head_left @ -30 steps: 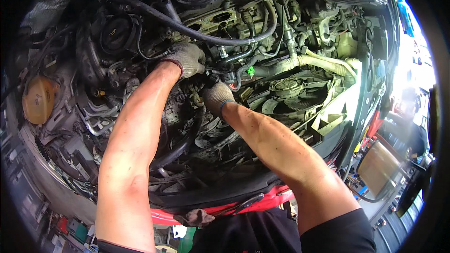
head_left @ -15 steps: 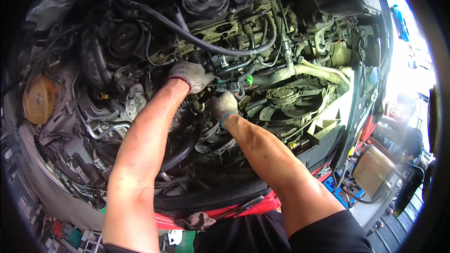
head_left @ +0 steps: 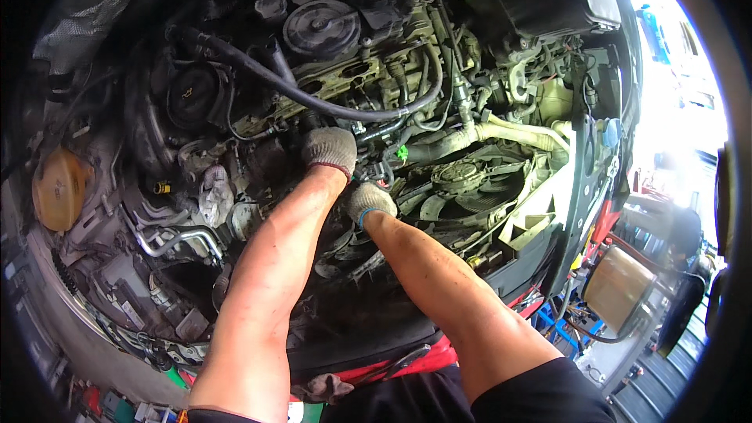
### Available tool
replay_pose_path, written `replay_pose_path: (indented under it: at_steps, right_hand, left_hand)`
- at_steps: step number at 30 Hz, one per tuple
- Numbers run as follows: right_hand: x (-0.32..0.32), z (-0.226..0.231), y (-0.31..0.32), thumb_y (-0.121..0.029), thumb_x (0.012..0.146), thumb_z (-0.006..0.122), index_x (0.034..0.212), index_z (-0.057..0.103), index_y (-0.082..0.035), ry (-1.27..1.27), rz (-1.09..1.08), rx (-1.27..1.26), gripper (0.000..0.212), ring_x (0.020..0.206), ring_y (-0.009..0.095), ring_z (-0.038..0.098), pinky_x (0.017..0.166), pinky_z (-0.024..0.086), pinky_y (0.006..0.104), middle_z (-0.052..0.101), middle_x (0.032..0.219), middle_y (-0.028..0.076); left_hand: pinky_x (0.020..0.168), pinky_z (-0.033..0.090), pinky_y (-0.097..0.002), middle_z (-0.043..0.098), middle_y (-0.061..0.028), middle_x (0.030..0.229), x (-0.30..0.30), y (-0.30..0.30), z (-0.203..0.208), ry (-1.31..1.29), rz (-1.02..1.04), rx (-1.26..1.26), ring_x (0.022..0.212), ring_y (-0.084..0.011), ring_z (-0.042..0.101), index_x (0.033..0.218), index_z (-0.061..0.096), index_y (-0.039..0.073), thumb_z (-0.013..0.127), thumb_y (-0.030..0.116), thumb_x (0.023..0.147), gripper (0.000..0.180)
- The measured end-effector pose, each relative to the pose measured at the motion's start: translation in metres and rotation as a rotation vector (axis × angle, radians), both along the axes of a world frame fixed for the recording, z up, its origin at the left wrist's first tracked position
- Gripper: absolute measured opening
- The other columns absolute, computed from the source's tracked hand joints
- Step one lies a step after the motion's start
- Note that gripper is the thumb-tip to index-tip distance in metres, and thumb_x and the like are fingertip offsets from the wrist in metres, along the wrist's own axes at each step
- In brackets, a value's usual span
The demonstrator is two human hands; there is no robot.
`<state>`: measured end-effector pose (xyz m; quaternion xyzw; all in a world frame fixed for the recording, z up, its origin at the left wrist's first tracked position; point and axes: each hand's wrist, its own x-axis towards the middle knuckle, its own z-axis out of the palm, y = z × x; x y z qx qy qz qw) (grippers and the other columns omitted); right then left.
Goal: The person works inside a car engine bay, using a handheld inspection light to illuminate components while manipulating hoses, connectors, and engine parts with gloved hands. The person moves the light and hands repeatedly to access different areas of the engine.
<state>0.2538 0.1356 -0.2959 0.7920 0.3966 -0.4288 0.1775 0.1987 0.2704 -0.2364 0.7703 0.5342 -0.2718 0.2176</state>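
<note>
Both gloved hands reach deep into an open engine bay. The left hand presses down among the parts just below the thick black hose that curves across the engine; its grip is hidden, so I cannot tell whether it is closed on anything. The right hand sits just beside it, lower, near the radiator fan, fingers tucked out of sight, grip unclear. An orange reservoir cap lies far left

Both forearms extended forward; gloved left hand curled, gloved right hand just beside, lower.
</note>
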Motion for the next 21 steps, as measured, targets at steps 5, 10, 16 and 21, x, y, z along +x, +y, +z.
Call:
replay_pose_path:
  at_steps: [5,10,16,21]
  right_hand:
    - [-0.009,-0.028,0.002,-0.032,0.096,0.059,0.117,0.076,-0.014,0.109,0.073,-0.008,0.032,0.115,0.034,0.071,0.093,0.057,0.0461,0.073,0.126,0.015]
    - [-0.010,-0.098,0.004,-0.055,0.100,0.054,0.136,0.069,-0.025,0.032,-0.372,-0.425,0.049,0.134,0.017,0.058,0.108,0.047,0.0409,0.065,0.143,0.000]
    - [0.090,0.129,0.104,-0.039,0.094,0.066,0.129,0.068,-0.007,0.408,0.669,-0.400,0.047,0.115,0.031,0.068,0.100,0.055,0.0425,0.071,0.126,0.014]
    - [0.103,0.191,0.119,-0.032,0.083,0.080,0.124,0.065,0.002,0.185,0.609,0.153,0.055,0.106,0.039,0.071,0.096,0.057,0.0454,0.073,0.114,0.024]
  left_hand:
    - [0.082,0.061,-0.0454,0.078,-0.0171,0.107,-0.015,0.010,-0.018,-0.004,0.051,-0.003,0.102,-0.0332,0.076,0.104,0.082,0.010,0.058,0.016,0.096,0.026]
    - [0.086,0.060,-0.0478,0.076,-0.0200,0.112,0.003,0.003,-0.003,-0.037,0.029,-0.021,0.107,-0.0354,0.074,0.108,0.080,0.008,0.056,0.018,0.097,0.028]
    - [0.090,0.054,-0.0530,0.071,-0.0205,0.113,-0.030,0.016,0.043,-0.414,0.017,0.096,0.102,-0.0434,0.068,0.115,0.070,0.008,0.060,0.033,0.095,0.034]
    - [0.093,0.053,-0.0493,0.070,-0.0174,0.118,-0.036,0.015,0.055,-0.689,-0.091,0.208,0.109,-0.0395,0.066,0.121,0.067,0.012,0.058,0.033,0.097,0.033]
